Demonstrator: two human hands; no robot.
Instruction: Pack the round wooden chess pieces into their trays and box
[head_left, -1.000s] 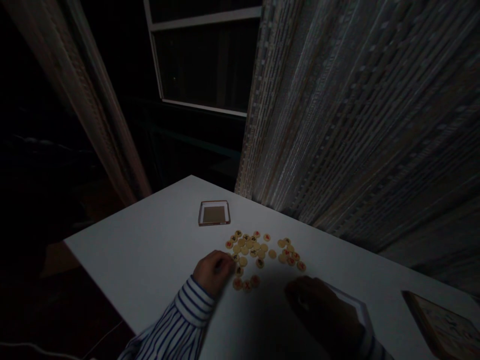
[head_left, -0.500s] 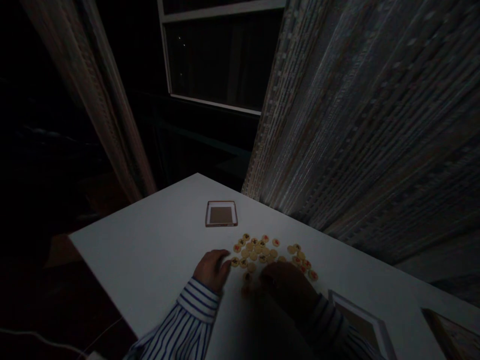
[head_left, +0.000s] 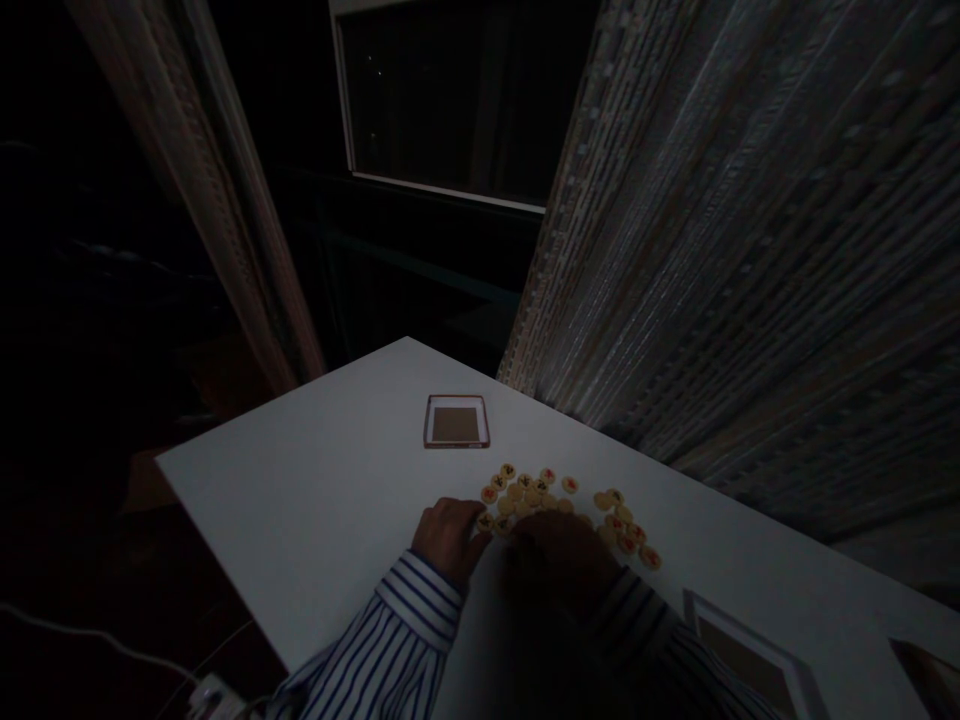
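Foreground: a shallow rectangular tray [head_left: 742,655] lies on the white tabletop [head_left: 300,500], right of the right forearm. The shadowed right hand [head_left: 562,550] covers the near edge of the clustered Chinese chess pieces [head_left: 534,496]; whether it grips any cannot be told. The left hand [head_left: 450,540], thumb and forefinger parted, borders the cluster's left end. Beyond: a second tray [head_left: 456,425], patterned curtain [head_left: 675,300], dark window [head_left: 450,110].
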